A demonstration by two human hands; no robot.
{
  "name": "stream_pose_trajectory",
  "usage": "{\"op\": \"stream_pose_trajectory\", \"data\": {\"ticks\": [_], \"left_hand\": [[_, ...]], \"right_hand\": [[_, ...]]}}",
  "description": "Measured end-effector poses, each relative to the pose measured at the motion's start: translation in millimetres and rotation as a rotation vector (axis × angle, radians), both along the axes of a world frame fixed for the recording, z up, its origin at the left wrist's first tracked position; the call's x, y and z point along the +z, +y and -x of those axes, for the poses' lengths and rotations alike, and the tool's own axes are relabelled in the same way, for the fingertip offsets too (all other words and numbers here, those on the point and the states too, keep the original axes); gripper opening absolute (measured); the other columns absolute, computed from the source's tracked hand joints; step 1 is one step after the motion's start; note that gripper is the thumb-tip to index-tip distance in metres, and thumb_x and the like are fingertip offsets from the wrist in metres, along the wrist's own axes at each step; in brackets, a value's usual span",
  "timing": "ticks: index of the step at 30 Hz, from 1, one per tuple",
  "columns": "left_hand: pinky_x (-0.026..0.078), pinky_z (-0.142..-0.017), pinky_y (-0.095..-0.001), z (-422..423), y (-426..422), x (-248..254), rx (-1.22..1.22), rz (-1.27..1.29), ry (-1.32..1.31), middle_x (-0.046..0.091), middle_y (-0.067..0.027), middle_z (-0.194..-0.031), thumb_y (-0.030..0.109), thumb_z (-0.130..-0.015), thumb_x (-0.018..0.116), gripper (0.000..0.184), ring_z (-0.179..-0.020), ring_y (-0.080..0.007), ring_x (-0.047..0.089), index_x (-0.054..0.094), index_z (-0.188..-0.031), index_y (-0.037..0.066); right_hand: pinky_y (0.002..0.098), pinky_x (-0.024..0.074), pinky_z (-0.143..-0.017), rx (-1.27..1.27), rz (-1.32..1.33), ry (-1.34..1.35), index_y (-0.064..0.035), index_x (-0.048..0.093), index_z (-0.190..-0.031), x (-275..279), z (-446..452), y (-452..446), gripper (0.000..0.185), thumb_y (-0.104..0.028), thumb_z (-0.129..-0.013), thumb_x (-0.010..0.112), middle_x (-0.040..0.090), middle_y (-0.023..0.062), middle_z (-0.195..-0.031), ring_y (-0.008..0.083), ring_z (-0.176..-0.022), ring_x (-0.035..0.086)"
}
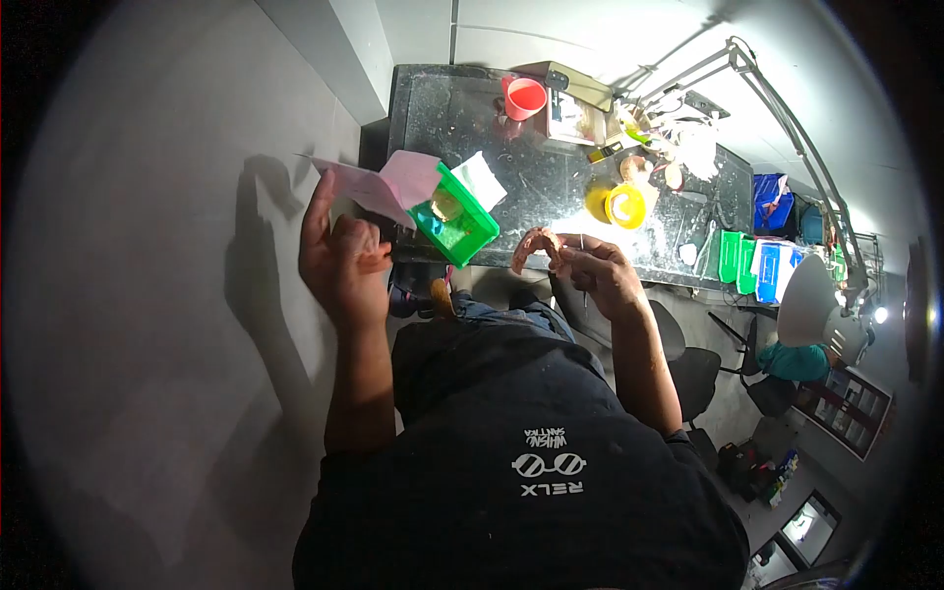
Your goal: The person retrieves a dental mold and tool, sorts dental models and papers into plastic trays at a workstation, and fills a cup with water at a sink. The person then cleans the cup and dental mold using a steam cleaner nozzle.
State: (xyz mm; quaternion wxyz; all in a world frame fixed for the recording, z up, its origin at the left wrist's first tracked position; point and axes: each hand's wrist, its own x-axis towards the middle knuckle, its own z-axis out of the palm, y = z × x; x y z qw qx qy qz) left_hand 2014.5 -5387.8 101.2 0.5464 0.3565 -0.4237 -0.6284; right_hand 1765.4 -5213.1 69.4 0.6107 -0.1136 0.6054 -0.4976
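My right hand (602, 277) pinches a pinkish-brown, horseshoe-shaped dental piece (536, 246) in front of the bench edge. A thin rod-like tool (582, 241) also stands among its fingers; its kind is unclear. On the left, my left hand (344, 261) is raised with the index finger stretched out and the other fingers loosely bent. That fingertip meets the edge of a folded pink paper sheet (408, 182). The paper overlaps a green plastic tray (474, 236), in which a tan piece (444, 205) and a bluish item lie.
The dark bench (442, 108) holds a red cup (526, 98), a yellow bowl (626, 206), white paper (480, 182) and scattered tools under a jointed lamp arm (787, 118). Green and blue bins (767, 267) stand at right. Chairs (693, 379) and a teal-clad person (792, 361) are beyond.
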Motion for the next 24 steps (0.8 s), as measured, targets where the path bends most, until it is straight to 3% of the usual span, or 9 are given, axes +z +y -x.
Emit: {"op": "stream_pose_trajectory", "data": {"ticks": [3, 4, 6, 9, 10, 11, 19, 21, 24], "left_hand": [[0.041, -0.053, -0.0225, 24, 6, -20, 0.054, 0.121, -0.209, 0.054, -0.0029, -0.087, 0.007, -0.084, 0.059, 0.058, -0.061, -0.007, 0.042, 0.042, -0.139, 0.001], [0.043, -0.059, -0.0249, 31, -5, -53, 0.089, 0.419, -0.362, 0.054, -0.0078, -0.107, 0.008, -0.084, 0.061, 0.06, -0.068, -0.0089, 0.043, 0.04, -0.14, 0.001], [0.045, -0.066, -0.0268, 43, 1, -73, -0.027, 0.449, -0.591, 0.046, -0.0159, -0.129, 0.005, -0.084, 0.061, 0.062, -0.078, -0.0148, 0.048, 0.038, -0.141, 0.001], [0.051, -0.079, -0.0336, 66, 3, -105, 0.017, 0.777, -0.792, 0.043, -0.0223, -0.132, 0.005, -0.085, 0.061, 0.061, -0.105, -0.0311, 0.055, 0.037, -0.141, 0.0], [0.051, -0.085, -0.0366, 66, 10, -107, -0.148, 0.579, -0.677, 0.037, -0.025, -0.135, 0.014, -0.09, 0.06, 0.057, -0.123, -0.0383, 0.044, 0.037, -0.141, -0.001], [0.052, -0.085, -0.0357, 68, 9, -118, -0.08, 0.763, -0.822, 0.036, -0.0251, -0.136, 0.015, -0.091, 0.059, 0.057, -0.122, -0.0372, 0.046, 0.037, -0.141, -0.001], [0.046, -0.095, -0.0381, 67, 10, -138, -0.161, 0.691, -0.822, 0.036, -0.0263, -0.137, 0.01, -0.087, 0.055, 0.06, -0.124, -0.0373, 0.043, 0.034, -0.142, -0.002], [0.048, -0.086, -0.0351, 66, 5, -144, -0.135, 0.73, -0.847, 0.039, -0.0249, -0.135, 0.003, -0.082, 0.052, 0.063, -0.119, -0.034, 0.047, 0.035, -0.142, -0.001], [0.043, -0.071, -0.0296, 59, 2, -145, -0.194, 0.549, -0.634, 0.045, -0.0189, -0.132, -0.003, -0.075, 0.05, 0.065, -0.085, -0.0196, 0.051, 0.041, -0.139, 0.001]], "right_hand": [[0.018, 0.0292, -0.052, -0.003, 0.011, 0.012, 0.0015, 0.062, -0.116, -2, 4, 1, 0.033, -0.017, -0.089, 0.062, 0.066, 0.0025, -0.084, 0.0028, -0.058, 0.045], [0.018, 0.0292, -0.052, -0.004, 0.014, 0.015, 0.0015, 0.062, -0.116, -1, 5, 1, 0.033, -0.017, -0.089, 0.062, 0.066, 0.0025, -0.084, 0.0028, -0.058, 0.045], [0.0183, 0.029, -0.051, -0.003, 0.022, 0.034, 0.0015, 0.062, -0.115, -1, 6, 1, 0.032, -0.017, -0.089, 0.063, 0.066, 0.0022, -0.082, 0.0027, -0.057, 0.044], [0.0187, 0.0286, -0.051, -0.022, 0.01, 0.034, 0.0017, 0.062, -0.116, 1, 7, 5, 0.032, -0.016, -0.089, 0.063, 0.066, 0.0026, -0.083, 0.0026, -0.057, 0.043], [0.0187, 0.0286, -0.051, -0.025, 0.012, 0.034, 0.0017, 0.062, -0.116, 0, 9, 7, 0.032, -0.016, -0.089, 0.063, 0.066, 0.0026, -0.083, 0.0026, -0.057, 0.043], [0.0183, 0.0303, -0.052, -0.024, 0.025, 0.021, 0.0017, 0.061, -0.116, -1, 11, 10, 0.032, -0.016, -0.09, 0.062, 0.066, 0.0028, -0.084, 0.003, -0.059, 0.046], [0.0201, 0.0441, -0.066, -0.092, -0.016, -0.035, 0.0021, 0.059, -0.12, 0, 14, 27, 0.034, -0.015, -0.091, 0.061, 0.067, 0.004, -0.088, 0.0076, -0.075, 0.06], [0.0205, 0.0445, -0.067, -0.099, -0.003, -0.04, 0.0022, 0.059, -0.121, -3, 15, 29, 0.034, -0.015, -0.091, 0.061, 0.067, 0.0043, -0.089, 0.0079, -0.076, 0.06], [0.0201, 0.044, -0.067, -0.109, 0.009, -0.044, 0.0025, 0.059, -0.121, -4, 15, 31, 0.035, -0.015, -0.091, 0.061, 0.067, 0.0044, -0.089, 0.0077, -0.075, 0.06]]}}
